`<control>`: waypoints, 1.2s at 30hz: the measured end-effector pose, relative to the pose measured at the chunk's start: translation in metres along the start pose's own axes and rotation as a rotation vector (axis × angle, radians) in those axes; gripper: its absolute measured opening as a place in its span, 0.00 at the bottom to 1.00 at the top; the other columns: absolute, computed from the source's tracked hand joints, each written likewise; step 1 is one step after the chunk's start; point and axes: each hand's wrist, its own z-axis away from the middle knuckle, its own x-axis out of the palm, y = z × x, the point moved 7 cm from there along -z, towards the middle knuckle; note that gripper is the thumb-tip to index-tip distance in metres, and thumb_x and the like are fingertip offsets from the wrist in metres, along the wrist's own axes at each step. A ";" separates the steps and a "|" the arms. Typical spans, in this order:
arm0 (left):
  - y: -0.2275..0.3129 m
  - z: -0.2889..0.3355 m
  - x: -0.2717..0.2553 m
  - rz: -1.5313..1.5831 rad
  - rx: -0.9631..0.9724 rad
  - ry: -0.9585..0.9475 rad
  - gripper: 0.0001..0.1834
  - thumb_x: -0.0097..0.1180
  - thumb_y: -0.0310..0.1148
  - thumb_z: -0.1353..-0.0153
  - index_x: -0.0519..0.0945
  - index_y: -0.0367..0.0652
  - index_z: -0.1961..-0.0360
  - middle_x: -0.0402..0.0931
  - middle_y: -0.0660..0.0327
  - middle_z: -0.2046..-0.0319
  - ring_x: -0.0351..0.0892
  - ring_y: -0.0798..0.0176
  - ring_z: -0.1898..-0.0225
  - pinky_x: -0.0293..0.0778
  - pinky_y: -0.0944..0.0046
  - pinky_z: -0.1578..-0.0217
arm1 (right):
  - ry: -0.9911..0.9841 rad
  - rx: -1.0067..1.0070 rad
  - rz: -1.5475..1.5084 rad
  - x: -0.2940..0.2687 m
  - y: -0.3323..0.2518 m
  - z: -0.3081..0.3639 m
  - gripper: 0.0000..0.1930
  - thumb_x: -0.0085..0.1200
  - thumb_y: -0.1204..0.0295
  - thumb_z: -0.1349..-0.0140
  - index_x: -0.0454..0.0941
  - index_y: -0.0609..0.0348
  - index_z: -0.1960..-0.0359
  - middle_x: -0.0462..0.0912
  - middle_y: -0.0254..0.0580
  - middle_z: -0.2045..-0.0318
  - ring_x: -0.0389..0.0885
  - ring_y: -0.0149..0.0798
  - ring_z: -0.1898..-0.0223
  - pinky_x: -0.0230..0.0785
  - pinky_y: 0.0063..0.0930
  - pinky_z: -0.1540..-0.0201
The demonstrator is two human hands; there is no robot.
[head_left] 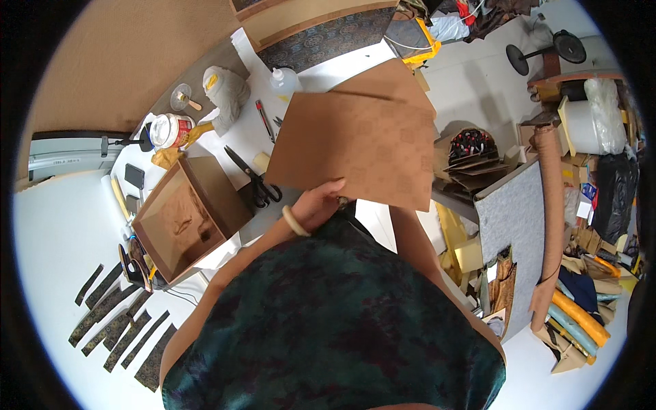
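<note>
My left hand (318, 207), with a cream bangle at the wrist, grips the lower edge of a stiff brown patterned sheet (355, 147), its thumb on top. The sheet is held up in front of me. My right forearm (412, 232) runs under its lower right edge, and that hand is hidden behind it. Another brown panel (389, 78) shows beyond the sheet's far edge. Black-handled scissors (254, 179) lie left of my left hand. Beside them stands an open brown box (183, 222), lined with crumpled-looking brown material.
On the table are a red cutter knife (265, 121), a clear bottle (283, 80), a white jar (171, 130) and a phone (134, 177). At right stand a bin of dark red-tipped items (473, 145), a grey board (509, 205) and a tall brown roll (549, 212). Dark patterned strips (126, 335) lie lower left.
</note>
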 end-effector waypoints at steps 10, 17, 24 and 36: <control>-0.008 0.059 -0.044 0.172 -0.084 0.341 0.25 0.59 0.31 0.33 0.70 0.40 0.36 0.75 0.57 0.42 0.71 0.55 0.39 0.63 0.53 0.35 | -0.309 0.161 -0.521 0.087 -0.007 0.020 0.12 0.62 0.64 0.32 0.79 0.59 0.58 0.84 0.34 0.64 0.81 0.29 0.62 0.78 0.29 0.62; 0.003 0.073 -0.030 0.102 -0.057 0.380 0.23 0.62 0.26 0.36 0.73 0.41 0.40 0.77 0.60 0.45 0.75 0.58 0.44 0.70 0.54 0.41 | -0.197 -0.236 -0.212 0.073 -0.069 -0.015 0.12 0.63 0.64 0.32 0.78 0.59 0.62 0.83 0.31 0.67 0.79 0.27 0.64 0.75 0.28 0.65; 0.008 0.052 -0.023 0.092 -0.062 0.341 0.23 0.63 0.27 0.36 0.73 0.38 0.40 0.78 0.58 0.45 0.76 0.57 0.46 0.70 0.54 0.41 | 0.215 -0.735 0.221 0.006 -0.162 -0.026 0.10 0.60 0.66 0.31 0.78 0.60 0.66 0.82 0.31 0.65 0.74 0.26 0.65 0.69 0.21 0.59; -0.038 -0.164 -0.067 0.040 -0.077 0.047 0.15 0.57 0.26 0.32 0.77 0.38 0.45 0.80 0.60 0.49 0.78 0.61 0.49 0.73 0.60 0.48 | 0.847 -1.332 1.270 -0.069 -0.302 0.145 0.18 0.65 0.62 0.36 0.74 0.64 0.73 0.71 0.41 0.72 0.72 0.40 0.75 0.68 0.36 0.73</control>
